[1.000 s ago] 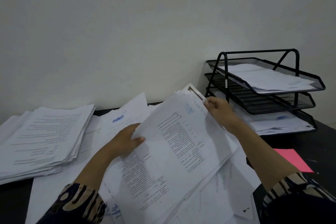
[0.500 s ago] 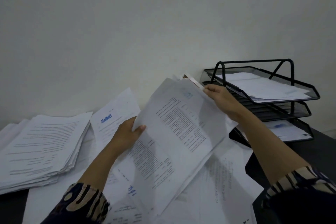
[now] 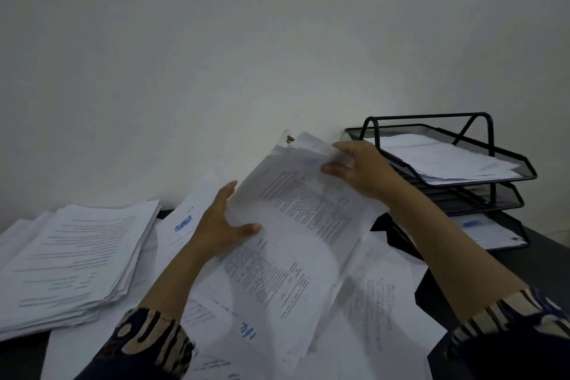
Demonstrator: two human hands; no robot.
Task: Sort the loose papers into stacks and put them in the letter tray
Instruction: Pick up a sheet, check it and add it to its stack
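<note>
at a dark counter (image 3: 543,259) against a pale wall, a person sorts paperwork, both hands on a sheaf of printed sheets (image 3: 296,225) lifted off the pile and tilted toward the camera. the left hand (image 3: 220,225) grips the sheaf's near-left edge, thumb curled over the top page and fingers behind it; the right hand (image 3: 359,168) pinches the far top corner, thumb on the front and fingers wrapped behind. the sheaf hangs between the hands, just beside the black mesh letter tray (image 3: 521,163) at the right, but not yet over any tier.

by the look of things the job is partly done. the tray's top tier already carries a layer of papers, the bottom tier shows more, and the middle tier appears bare, though its back is hard to make out. a thick, roughly squared stack (image 3: 74,259) sits at the left of the counter, seemingly sorted yet not filed. much remains: loose sheets (image 3: 379,302) lie fanned and overlapping under the forearms, one stamped in blue (image 3: 185,220), all unsorted. the held sheaf itself looks uneven at its edges and likely needs squaring before it goes into a tier.
</note>
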